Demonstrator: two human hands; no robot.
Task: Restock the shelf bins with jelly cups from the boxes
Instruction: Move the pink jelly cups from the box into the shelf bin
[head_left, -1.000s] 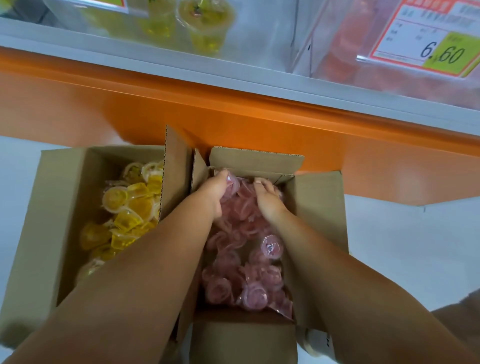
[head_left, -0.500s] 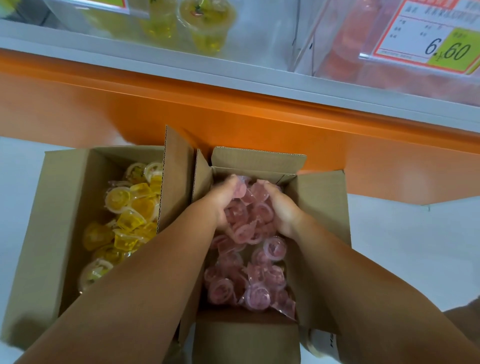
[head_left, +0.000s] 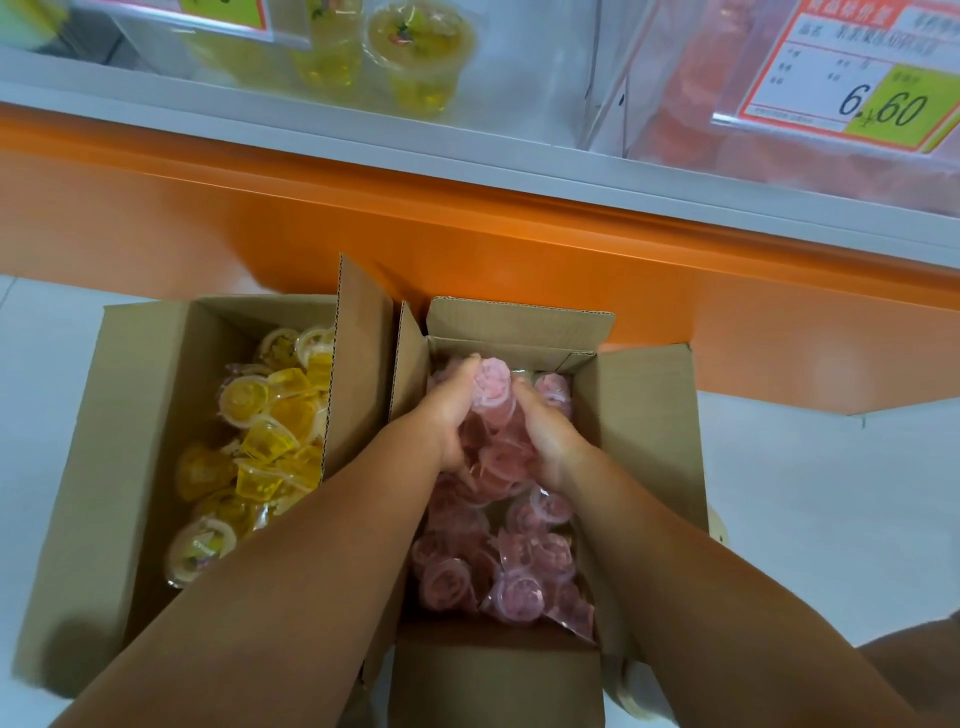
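Two open cardboard boxes stand on the floor below the shelf. The right box is full of pink jelly cups. The left box holds yellow jelly cups. My left hand and my right hand are both inside the right box, cupped toward each other around a heap of pink jelly cups raised a little above the rest. Above, a clear shelf bin holds a few yellow cups, and a second bin to its right shows pink contents.
An orange shelf base runs across just behind the boxes. A price tag reading 6.60 hangs on the pink bin's front. White floor lies to the right of the boxes. The upright flap separates the two boxes.
My hands have closed in from the far end of the pink box toward each other and gathered a heap of pink cups, lifting it slightly.
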